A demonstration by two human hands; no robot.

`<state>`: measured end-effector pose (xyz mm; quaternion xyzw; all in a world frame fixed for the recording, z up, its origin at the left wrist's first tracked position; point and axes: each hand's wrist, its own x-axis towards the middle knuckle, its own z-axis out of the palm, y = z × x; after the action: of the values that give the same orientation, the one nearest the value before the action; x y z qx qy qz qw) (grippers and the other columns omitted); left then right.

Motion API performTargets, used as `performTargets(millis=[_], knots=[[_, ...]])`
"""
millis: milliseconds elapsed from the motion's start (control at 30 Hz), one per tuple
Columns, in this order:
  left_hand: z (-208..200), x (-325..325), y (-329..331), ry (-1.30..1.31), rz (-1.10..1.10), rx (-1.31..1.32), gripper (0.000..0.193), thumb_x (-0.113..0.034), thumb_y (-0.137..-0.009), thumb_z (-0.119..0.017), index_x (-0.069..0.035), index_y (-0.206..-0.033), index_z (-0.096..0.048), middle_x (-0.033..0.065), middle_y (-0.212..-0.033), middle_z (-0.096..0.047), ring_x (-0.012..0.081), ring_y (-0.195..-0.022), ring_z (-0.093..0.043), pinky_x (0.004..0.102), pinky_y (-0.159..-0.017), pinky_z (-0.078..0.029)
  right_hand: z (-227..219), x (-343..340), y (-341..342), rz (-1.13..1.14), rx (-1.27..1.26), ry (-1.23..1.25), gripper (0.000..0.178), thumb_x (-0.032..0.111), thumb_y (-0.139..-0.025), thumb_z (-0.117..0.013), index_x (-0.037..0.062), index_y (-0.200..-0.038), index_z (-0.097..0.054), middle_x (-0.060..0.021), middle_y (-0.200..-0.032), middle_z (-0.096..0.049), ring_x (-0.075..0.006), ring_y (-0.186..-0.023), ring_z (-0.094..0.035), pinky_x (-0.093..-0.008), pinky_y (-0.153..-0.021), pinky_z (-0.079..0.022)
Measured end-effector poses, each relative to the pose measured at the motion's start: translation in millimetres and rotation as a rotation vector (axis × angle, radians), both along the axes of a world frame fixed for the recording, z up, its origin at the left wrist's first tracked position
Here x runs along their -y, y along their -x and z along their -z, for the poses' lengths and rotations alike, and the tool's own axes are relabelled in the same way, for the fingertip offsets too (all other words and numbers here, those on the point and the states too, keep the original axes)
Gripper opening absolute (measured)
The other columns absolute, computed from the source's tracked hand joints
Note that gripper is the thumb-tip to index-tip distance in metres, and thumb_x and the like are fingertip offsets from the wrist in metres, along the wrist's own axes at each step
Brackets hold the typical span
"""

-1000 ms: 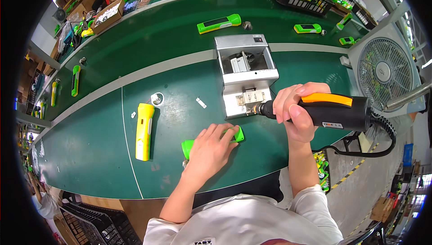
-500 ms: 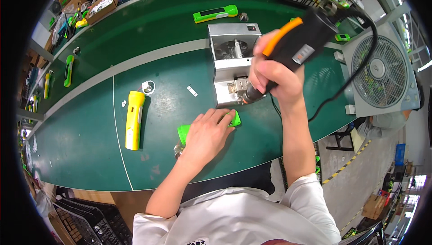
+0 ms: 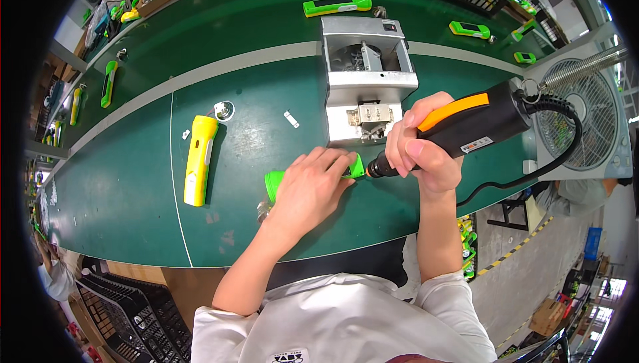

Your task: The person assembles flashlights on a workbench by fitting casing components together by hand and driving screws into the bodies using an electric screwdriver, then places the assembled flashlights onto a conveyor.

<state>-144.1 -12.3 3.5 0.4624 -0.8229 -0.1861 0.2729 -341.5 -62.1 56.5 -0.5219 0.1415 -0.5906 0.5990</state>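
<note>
The left hand (image 3: 309, 186) has its fingers clamped over the green flashlight (image 3: 273, 184) on the bench (image 3: 133, 183); the right hand (image 3: 429, 156) grips the electric screwdriver (image 3: 482, 123), tip at the flashlight's end. Screwing seems not finished; the lamp (image 3: 263, 212) lies outside.

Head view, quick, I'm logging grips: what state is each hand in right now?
Left hand: closed over the green flashlight, holding it on the table.
Right hand: closed around the black power screwdriver, tip at the flashlight's end.
</note>
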Motion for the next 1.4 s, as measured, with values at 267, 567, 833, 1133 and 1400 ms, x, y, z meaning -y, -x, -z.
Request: performTargets(millis=[267, 567, 833, 1133, 1400], knots=[[0.8, -0.6, -0.5, -0.011, -0.001, 0.018, 0.036, -0.013, -0.082, -0.079, -0.005, -0.115, -0.067, 0.0073, -0.111, -0.069, 0.0284, -0.101, -0.065, 0.0421, -0.087, -0.054, 13.5, -0.2, -0.8, -0.023, 0.016, 0.030, 0.028, 0.003, -0.084, -0.067, -0.0021, -0.107, -0.052, -0.0060, -0.063, -0.053, -0.0132, -0.047, -0.051, -0.0281, -0.046, -0.044], [-0.8, 0.4, -1.2, -0.032, 0.002, 0.024, 0.035, -0.011, -0.081, -0.079, -0.006, -0.114, -0.067, 0.0070, -0.112, -0.069, 0.0284, -0.102, -0.065, 0.0418, -0.088, -0.054, 29.3, -9.1, -5.3, 0.035, -0.078, 0.046, 0.028, 0.000, -0.082, -0.072, -0.0005, -0.104, -0.056, -0.0060, -0.071, -0.061, -0.0106, -0.057, -0.058, -0.0251, -0.052, -0.047], [0.7, -0.1, -1.7, -0.035, -0.006, 0.045, 0.035, -0.014, -0.083, -0.078, -0.007, -0.115, -0.067, 0.0068, -0.111, -0.069, 0.0286, -0.101, -0.065, 0.0422, -0.087, -0.054, 27.4, -5.7, -7.3, -0.017, -0.164, 0.176, 0.024, 0.004, -0.087, -0.072, 0.0039, -0.098, -0.050, -0.0047, -0.064, -0.052, -0.0138, -0.047, -0.050, -0.0272, -0.045, -0.042], [3.7, -2.4, -2.8, -0.024, 0.004, 0.072, 0.040, -0.017, -0.084, -0.078, -0.008, -0.121, -0.064, 0.0073, -0.112, -0.068, 0.0288, -0.101, -0.065, 0.0421, -0.087, -0.055, 28.2, -11.8, -3.8, 0.040, -0.202, 0.142, 0.019, 0.003, -0.084, -0.072, -0.0008, -0.100, -0.061, -0.0068, -0.074, -0.066, -0.0113, -0.064, -0.062, -0.0257, -0.059, -0.051], [3.6, -1.9, -0.4, 0.030, 0.030, 0.134, 0.040, -0.017, -0.087, -0.075, -0.006, -0.124, -0.063, 0.0089, -0.116, -0.067, 0.0284, -0.104, -0.066, 0.0418, -0.088, -0.055, -17.5, -10.3, 5.3, 0.198, 0.022, 0.328, 0.028, 0.007, -0.092, -0.065, 0.0032, -0.113, -0.047, -0.0038, -0.063, -0.052, -0.0150, -0.047, -0.049, -0.0304, -0.047, -0.044]])
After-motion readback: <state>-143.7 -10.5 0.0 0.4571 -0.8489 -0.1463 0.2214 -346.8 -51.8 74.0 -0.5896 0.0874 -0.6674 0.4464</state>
